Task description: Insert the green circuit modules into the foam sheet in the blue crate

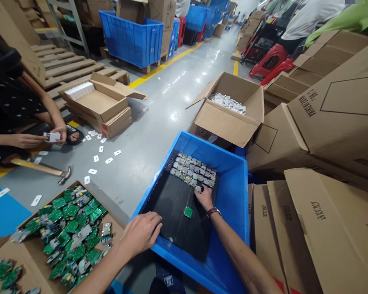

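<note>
Left hand point(141, 232) rests flat and loosely spread on the near edge of the black flat plastic tray point(171, 208) in the blue plastic bin point(233, 196), gripping nothing. Right hand point(204, 197), fingers bent, presses at the last row of small grey seated circuit boards point(191, 169); whether it pinches one, cannot tell. Step looks like row filling; the loose green square board point(188, 211) beside the wrist would need a fine fingertip pinch.

Left hand point(141, 232), right hand point(205, 197), bare forearms point(239, 249), brown-strapped wristwatch point(214, 212) on right wrist

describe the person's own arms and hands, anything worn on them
Both forearms are bare, with no sleeves in view and no gloves on the left hand or right hand. The right wrist carries a wristwatch with a dark reddish-brown band.
</note>
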Demonstrator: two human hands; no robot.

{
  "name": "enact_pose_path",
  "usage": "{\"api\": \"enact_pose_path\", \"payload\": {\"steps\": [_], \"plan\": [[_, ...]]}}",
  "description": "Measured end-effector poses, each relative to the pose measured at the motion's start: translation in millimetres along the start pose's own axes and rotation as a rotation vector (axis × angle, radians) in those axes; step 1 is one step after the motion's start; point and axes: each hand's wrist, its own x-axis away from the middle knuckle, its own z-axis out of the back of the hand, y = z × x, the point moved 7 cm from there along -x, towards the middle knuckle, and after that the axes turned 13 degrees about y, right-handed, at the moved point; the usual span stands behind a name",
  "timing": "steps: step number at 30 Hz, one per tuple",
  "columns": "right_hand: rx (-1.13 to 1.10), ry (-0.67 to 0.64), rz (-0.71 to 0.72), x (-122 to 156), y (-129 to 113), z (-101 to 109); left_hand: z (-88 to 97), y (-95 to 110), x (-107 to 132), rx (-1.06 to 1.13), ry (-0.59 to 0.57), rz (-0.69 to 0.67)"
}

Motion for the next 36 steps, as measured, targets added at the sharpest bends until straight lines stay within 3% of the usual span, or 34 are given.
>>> {"api": "enact_pose_path", "payload": {"steps": [9,12,16,18,21,25,29,36], "plan": [[-0.042,0.036,-0.056,4,-15,2,0.1,-1,0,-0.002,0.006,-0.007],[-0.025,-0.031,0.071,33,-25,11,-0.4,-1,0,-0.001,-0.001,-0.002],[0.077,-0.321,0.295,97,-34,10,-1.2,-1,0,0.003,-0.020,-0.008],[0.115,-0.372,0.348,114,-35,13,-0.8,-1,0,0.011,-0.011,-0.010],[0.114,-0.319,0.232,97,-28,21,-0.7,-2,1,0.016,0.001,-0.016],[0.117,-0.205,-0.018,35,-11,30,-1.0,-2,1,0.018,0.012,-0.027],[0.158,-0.117,-0.051,-5,0,34,-0.2,-1,1,0.020,0.021,-0.030],[0.175,-0.060,-0.068,9,18,23,0.0,-1,1,0.030,0.021,-0.020]]}}
